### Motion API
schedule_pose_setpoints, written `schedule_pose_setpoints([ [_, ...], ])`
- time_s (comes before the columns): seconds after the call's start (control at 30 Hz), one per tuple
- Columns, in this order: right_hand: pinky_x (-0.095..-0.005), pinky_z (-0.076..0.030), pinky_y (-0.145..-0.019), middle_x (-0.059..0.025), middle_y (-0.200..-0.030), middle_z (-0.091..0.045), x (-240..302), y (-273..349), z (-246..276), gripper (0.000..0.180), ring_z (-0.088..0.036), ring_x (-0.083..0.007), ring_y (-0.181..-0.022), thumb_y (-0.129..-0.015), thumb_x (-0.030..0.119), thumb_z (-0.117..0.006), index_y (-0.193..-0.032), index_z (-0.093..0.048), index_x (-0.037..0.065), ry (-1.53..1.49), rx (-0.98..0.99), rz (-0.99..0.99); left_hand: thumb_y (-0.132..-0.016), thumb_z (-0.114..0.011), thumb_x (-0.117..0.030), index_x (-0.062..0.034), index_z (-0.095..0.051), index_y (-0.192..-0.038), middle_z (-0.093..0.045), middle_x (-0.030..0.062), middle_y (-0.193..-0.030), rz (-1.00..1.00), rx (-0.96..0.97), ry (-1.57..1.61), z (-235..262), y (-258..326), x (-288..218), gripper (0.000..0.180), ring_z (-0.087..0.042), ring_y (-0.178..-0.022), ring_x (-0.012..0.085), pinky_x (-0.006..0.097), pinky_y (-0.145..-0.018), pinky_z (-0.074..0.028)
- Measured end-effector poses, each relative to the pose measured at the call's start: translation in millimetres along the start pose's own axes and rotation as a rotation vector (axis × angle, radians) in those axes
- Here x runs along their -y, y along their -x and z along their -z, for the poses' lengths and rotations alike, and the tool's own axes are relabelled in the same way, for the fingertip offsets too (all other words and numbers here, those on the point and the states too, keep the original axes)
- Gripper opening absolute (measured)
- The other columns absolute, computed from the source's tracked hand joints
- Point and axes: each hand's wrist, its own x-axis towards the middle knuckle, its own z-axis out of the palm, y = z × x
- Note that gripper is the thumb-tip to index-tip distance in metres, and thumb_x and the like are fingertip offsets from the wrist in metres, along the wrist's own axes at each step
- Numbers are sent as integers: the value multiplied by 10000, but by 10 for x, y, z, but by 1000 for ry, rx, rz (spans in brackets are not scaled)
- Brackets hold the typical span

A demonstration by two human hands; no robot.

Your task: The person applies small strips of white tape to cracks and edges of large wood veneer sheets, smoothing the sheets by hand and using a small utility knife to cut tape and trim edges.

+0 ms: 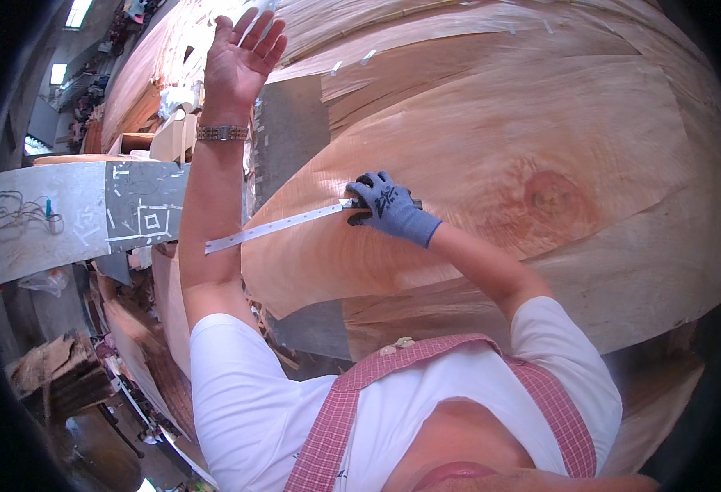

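My left hand [247, 59] is bare and raised at the upper left, palm up with its fingers apart, and holds nothing. A metal-band watch [222, 133] circles that wrist. My right hand [387, 205], in a grey-blue glove with dark fingertips, is closed around a black-handled tool [415, 204] over the wood sheet; its kind is mostly hidden by the glove. From this hand a white strip of tape with dark dots [291, 223] stretches left, its far end passing across my left forearm. Beneath lies a large thin wood veneer sheet [459, 139] with a round knot.
More veneer sheets [426, 86] lie layered at the far side, with small white tape pieces [368, 57]. A grey board [147, 205] with white tape marks extends left, cords [16, 215] on it. Stacked wood scraps [57, 373] sit at the lower left.
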Motion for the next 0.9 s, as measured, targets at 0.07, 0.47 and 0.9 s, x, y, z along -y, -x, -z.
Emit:
schedule_pose_setpoints([
  [0.07,-489,-524,-870,-105,-1249,-514,-126,-26,-98,656,-495,-341,-1173,-737,445,-792,-1266,-534,156,7,-29,-15,-1022,-453,-440,-17,-465,-1352,-551,189,-1351,24,47,31,-28,-43,22,537,-541,-1239,349,481,-1034,-460],
  [0.47,-477,-523,-868,-149,-1296,-501,-206,14,-145,643,-506,-362,-1164,-747,463,-794,-1251,-561,139,47,-40,2,-995,-472,-519,-65,-453,-1429,-478,147,-1457,-12,212,-340,-364,483,-485,628,-528,-1267,270,405,-1058,-438],
  [0.9,-459,-570,-772,-140,-1151,-554,-1046,-1117,755,162,-543,-327,-1095,-905,212,-596,-1021,-637,107,592,-206,-45,-844,-712,-465,-101,-311,-1507,-366,250,-1473,448,633,-1828,976,1643,575,855,-415,-1346,384,461,-1098,-373],
])
